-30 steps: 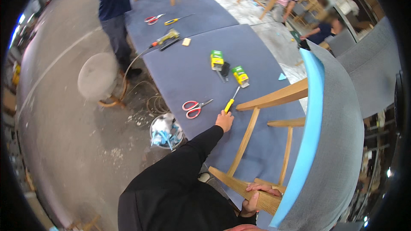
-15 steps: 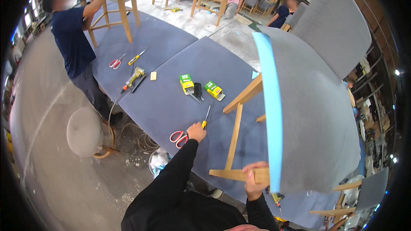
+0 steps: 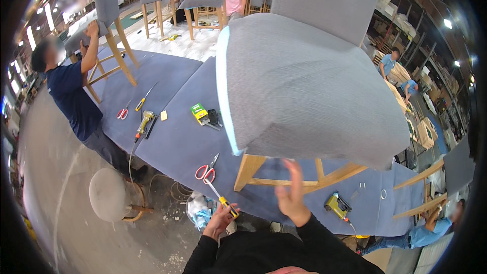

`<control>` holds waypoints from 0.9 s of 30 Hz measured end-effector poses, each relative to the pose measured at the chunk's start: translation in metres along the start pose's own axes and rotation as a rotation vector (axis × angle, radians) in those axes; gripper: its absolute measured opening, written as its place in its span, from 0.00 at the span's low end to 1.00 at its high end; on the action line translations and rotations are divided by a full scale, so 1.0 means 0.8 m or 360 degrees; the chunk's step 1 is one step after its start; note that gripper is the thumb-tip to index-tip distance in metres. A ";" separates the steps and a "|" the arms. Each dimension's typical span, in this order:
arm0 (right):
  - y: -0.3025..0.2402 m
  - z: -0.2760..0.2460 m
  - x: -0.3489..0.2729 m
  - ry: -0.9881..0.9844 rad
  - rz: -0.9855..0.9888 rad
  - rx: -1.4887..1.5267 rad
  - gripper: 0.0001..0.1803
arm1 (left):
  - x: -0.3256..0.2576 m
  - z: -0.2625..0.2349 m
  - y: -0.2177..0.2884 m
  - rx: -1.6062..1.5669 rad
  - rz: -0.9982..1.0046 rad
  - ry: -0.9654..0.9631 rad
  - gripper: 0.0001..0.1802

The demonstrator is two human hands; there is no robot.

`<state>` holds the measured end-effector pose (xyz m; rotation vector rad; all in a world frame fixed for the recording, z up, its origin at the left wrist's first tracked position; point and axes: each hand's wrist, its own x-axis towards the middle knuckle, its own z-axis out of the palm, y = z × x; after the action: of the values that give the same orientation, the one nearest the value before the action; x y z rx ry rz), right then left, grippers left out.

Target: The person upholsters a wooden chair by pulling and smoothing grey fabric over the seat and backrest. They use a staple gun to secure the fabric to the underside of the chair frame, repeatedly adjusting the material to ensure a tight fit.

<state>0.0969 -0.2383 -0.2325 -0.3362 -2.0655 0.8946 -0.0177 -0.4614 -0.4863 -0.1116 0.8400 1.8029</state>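
Co-worker at far left: a person in a dark blue shirt (image 3: 71,99) is standing at the long workbench covered in blue-grey carpet (image 3: 172,142), reaching up to a grey upholstered chair with wooden legs (image 3: 104,15) that is standing on the bench.
Round stool: a grey padded stool (image 3: 107,194) is standing on the concrete floor just beside the bench edge.
Small tools on bench: red-handled scissors (image 3: 122,112), a yellow power tool with a cable (image 3: 145,122) and a green and yellow box (image 3: 199,112) are lying well apart on the carpet.
Nearer scissors: a second pair of red-handled scissors (image 3: 207,170) is lying near the bench's front edge, just beside the screwdriver's tip.
Left hand: the left hand (image 3: 219,219) is closing around the yellow handle of a yellow-handled screwdriver (image 3: 221,201), holding it at the bench edge with the shaft pointing up and away.
Right hand: the right hand (image 3: 291,195) is lifting with fingers spread and nothing in it, near the wooden frame of the big chair.
Big chair: a large grey fabric chair with pale wooden legs (image 3: 304,86) is standing on the bench straight ahead, its seat looming over the right hand.
Stapler: a yellow staple gun (image 3: 337,205) is lying on the carpet to the right of the right hand.
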 end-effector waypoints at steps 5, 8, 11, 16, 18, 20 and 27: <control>0.066 -0.176 -0.063 0.0882 -0.0071 -0.0628 0.28 | -0.023 0.012 -0.018 -0.0252 0.0448 -0.0081 0.30; 0.082 -0.222 -0.049 0.1175 0.0116 -0.0678 0.31 | -0.015 0.031 0.002 -0.0209 0.0839 -0.0179 0.36; 0.159 -0.254 -0.062 0.1050 0.0423 -0.0068 0.33 | -0.035 0.099 0.043 -0.0058 0.1048 -0.0479 0.33; 0.339 -0.256 -0.100 0.0296 0.0448 0.1301 0.44 | -0.110 0.237 0.097 0.0359 0.1312 -0.0457 0.25; 0.343 -0.247 -0.104 0.0211 0.0419 0.1470 0.49 | -0.138 0.267 0.100 0.0655 0.1425 -0.0328 0.29; 0.319 -0.230 -0.095 0.0262 0.0347 0.1325 0.50 | -0.164 0.292 0.101 0.0889 0.1413 -0.0139 0.33; 0.198 -0.223 -0.021 0.0575 0.0317 0.0917 0.50 | -0.200 0.353 0.092 0.1959 0.1883 0.0147 0.31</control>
<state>0.2355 -0.0496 -0.2834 -0.3583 -1.3885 1.3876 0.0724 -0.4335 -0.1674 1.3383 2.2134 1.8824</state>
